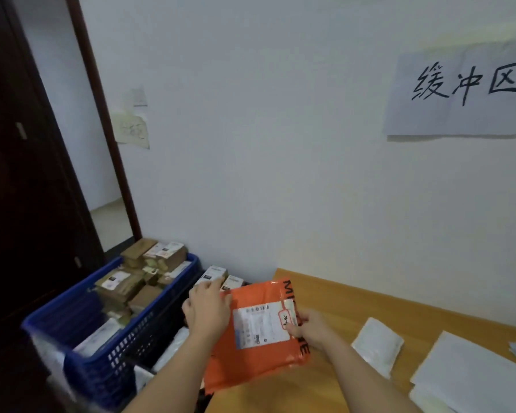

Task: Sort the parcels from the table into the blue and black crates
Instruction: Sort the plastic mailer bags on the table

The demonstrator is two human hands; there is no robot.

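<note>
An orange parcel bag [252, 357] with a white shipping label is held over the left end of the wooden table [355, 308]. My left hand [207, 308] grips its left edge and my right hand [312, 327] pinches its right edge beside the label. Left of the table stands the blue crate [102, 371], filled with several brown cardboard boxes. Between it and the table lies the black crate [167, 326], mostly hidden by my left arm, with white parcels inside.
On the table to the right lie a white padded parcel [377, 345] and a large white mailer [471, 377]. A paper sign [462, 90] hangs on the white wall. A dark door [27, 174] stands open at the left.
</note>
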